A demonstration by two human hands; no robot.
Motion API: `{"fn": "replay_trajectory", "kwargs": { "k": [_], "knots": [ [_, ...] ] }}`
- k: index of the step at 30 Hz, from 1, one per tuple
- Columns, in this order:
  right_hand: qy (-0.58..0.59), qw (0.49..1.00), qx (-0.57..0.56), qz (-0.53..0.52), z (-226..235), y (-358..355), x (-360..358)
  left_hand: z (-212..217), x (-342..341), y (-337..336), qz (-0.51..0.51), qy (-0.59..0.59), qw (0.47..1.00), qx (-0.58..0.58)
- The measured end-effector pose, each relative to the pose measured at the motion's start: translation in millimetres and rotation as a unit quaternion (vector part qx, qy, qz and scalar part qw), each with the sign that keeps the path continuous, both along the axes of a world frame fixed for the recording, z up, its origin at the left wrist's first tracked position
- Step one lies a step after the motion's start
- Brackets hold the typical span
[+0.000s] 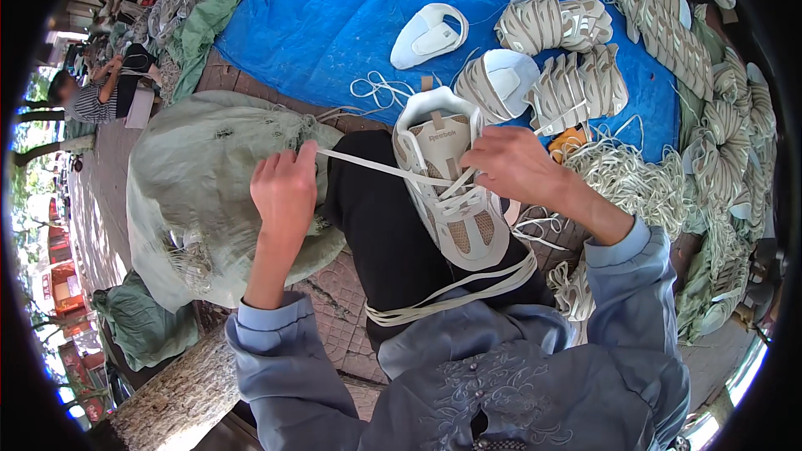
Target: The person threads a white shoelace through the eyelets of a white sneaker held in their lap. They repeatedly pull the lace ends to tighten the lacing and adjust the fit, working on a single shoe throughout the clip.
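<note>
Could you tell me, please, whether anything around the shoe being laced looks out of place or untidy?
Nothing looks damaged. The shoe upper rests on the person's knee while the left hand pulls a white lace taut and the right hand steadies the eyelets. The only untidy spot is a loose tangle of laces strewn on the blue tarp.

The single head view is looking steeply down from the person's head, close over the lap and the shoe [447,175] at centre. Forearms are entering from six o'clock, the tarp [334,8] is stretching toward twelve, and the fisheye rim is bending edges.
</note>
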State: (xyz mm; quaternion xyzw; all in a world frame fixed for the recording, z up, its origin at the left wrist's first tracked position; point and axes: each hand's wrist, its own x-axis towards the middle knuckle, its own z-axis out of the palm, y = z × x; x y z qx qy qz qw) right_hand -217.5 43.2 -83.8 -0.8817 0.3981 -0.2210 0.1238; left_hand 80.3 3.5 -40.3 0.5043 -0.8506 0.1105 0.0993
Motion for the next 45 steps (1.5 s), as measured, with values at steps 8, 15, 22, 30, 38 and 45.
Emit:
{"fn": "replay_trajectory", "kwargs": {
  "k": [8, 15, 22, 30, 38, 45],
  "knots": [
    [0.098, 0.988, -0.120, 0.010, 1.6, -9.3, 1.0, 19.5, -1.8, 7.5, 0.068, 0.524, 0.716, 0.456],
    [-0.146, 0.976, 0.016, -0.160, -27.9, -3.9, -20.2, 93.8, 47.7, 53.7, -0.054, 0.715, 0.502, 0.483],
    [-0.299, 0.863, 0.286, -0.289, -50.7, -11.3, -40.0, 58.6, 81.1, 72.6, 0.137, 0.739, 0.522, 0.403],
    [-0.721, 0.549, 0.395, -0.152, -37.4, -14.8, -75.4, 67.5, 134.7, 42.5, 0.210, 0.348, 0.805, 0.433],
    [-0.718, 0.580, 0.363, -0.123, -37.4, -72.8, -131.8, 43.5, 134.2, 32.7, 0.207, 0.455, 0.769, 0.399],
    [-0.676, 0.581, 0.417, -0.179, -81.8, -92.9, -146.5, -8.9, 163.2, 44.6, 0.282, 0.386, 0.796, 0.372]
  ]
}}
